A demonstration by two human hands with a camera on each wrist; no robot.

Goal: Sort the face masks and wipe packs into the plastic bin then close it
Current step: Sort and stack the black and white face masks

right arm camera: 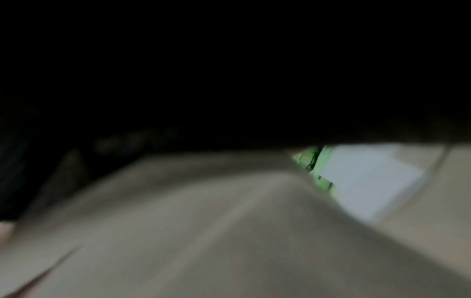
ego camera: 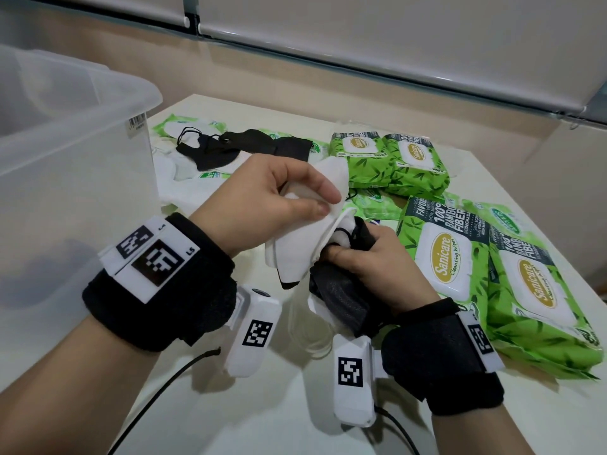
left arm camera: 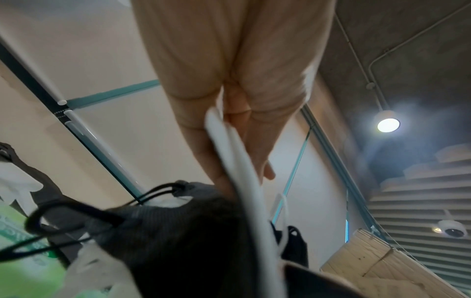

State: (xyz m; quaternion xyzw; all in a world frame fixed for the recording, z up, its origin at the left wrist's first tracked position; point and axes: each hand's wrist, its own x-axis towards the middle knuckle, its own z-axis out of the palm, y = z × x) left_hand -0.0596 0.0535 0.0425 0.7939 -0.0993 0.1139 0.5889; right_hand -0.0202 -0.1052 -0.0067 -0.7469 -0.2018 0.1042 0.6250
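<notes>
My left hand (ego camera: 295,195) pinches a white face mask (ego camera: 295,238) above the middle of the table; the left wrist view shows the white face mask (left arm camera: 239,165) edge-on between thumb and fingers. Just below it my right hand (ego camera: 364,261) grips a bunch of black face masks (ego camera: 341,297) with some white ones. More black face masks (ego camera: 230,149) lie farther back. Green wipe packs (ego camera: 440,257) lie to the right, with two more wipe packs (ego camera: 391,159) behind. The clear plastic bin (ego camera: 75,152) stands open at left. The right wrist view is dark and blurred.
Smaller pale green wipe packs (ego camera: 197,126) and white masks lie at the back beside the bin. The cream table (ego camera: 262,405) runs to an edge on the right (ego camera: 538,205). Black cables (ego camera: 157,395) trail from the wrist cameras. A wall with roller blinds stands behind.
</notes>
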